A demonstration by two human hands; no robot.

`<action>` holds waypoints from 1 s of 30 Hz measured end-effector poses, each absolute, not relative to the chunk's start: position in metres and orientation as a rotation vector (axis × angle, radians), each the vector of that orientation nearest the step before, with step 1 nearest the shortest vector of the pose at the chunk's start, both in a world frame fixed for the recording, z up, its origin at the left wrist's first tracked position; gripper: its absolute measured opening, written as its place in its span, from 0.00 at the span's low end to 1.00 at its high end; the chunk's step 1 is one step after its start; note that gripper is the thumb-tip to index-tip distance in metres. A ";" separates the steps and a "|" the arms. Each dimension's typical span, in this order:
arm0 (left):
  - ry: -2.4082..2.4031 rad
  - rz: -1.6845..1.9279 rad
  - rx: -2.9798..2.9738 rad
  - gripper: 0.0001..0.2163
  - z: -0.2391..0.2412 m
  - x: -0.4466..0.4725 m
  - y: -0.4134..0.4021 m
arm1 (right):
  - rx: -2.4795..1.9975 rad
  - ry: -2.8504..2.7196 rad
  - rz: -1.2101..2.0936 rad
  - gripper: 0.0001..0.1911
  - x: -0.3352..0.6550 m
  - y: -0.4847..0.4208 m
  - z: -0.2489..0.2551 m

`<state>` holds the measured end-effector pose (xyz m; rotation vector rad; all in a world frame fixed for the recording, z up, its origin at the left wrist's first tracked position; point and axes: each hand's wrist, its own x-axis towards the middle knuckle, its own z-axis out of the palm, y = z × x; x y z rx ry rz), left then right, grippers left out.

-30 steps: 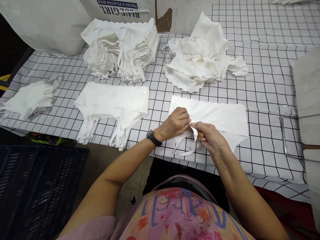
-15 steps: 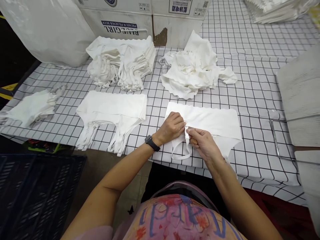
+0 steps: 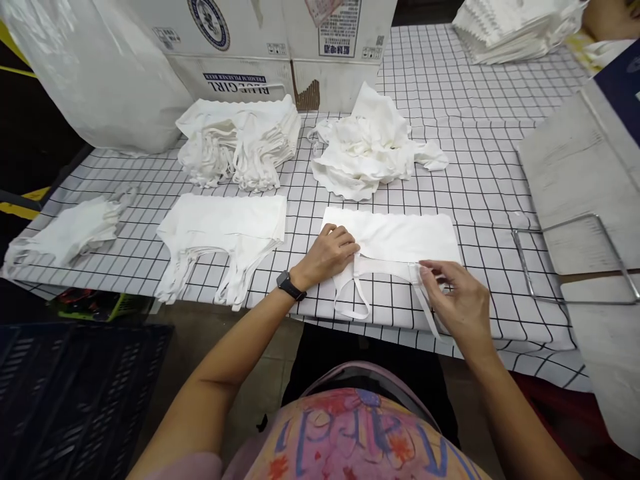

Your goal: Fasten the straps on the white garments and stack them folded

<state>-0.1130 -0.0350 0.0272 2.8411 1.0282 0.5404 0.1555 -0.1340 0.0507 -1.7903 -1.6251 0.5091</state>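
A white garment [image 3: 400,235] with thin straps lies flat on the checked table [image 3: 500,160] in front of me. My left hand [image 3: 327,255], with a black watch on its wrist, is curled and presses down on the garment's near left edge, where a strap loop [image 3: 350,301] hangs toward the table edge. My right hand [image 3: 457,300] pinches the other strap at the garment's near right corner. A folded stack of like garments [image 3: 225,230] lies to the left.
Behind are a taller folded stack [image 3: 240,140] and a loose heap of white garments [image 3: 367,147], with cardboard boxes [image 3: 280,47] and a white bag [image 3: 100,73] beyond. A small pile [image 3: 70,230] sits far left. A wire frame [image 3: 575,260] on grey boards stands right. A dark crate [image 3: 75,393] is below left.
My right hand has left the middle, where both hands pinched one strap, and slid right to the other strap. The left hand now presses the garment flat.
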 end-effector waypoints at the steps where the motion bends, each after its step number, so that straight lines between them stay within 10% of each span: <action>1: 1.026 0.507 2.854 0.09 0.029 -0.114 -0.036 | -1.794 -1.712 0.357 0.21 0.167 -0.134 0.045; 30: 1.252 0.213 2.650 0.25 0.037 -0.116 -0.084 | -1.860 -2.240 0.454 0.34 0.205 -0.133 0.028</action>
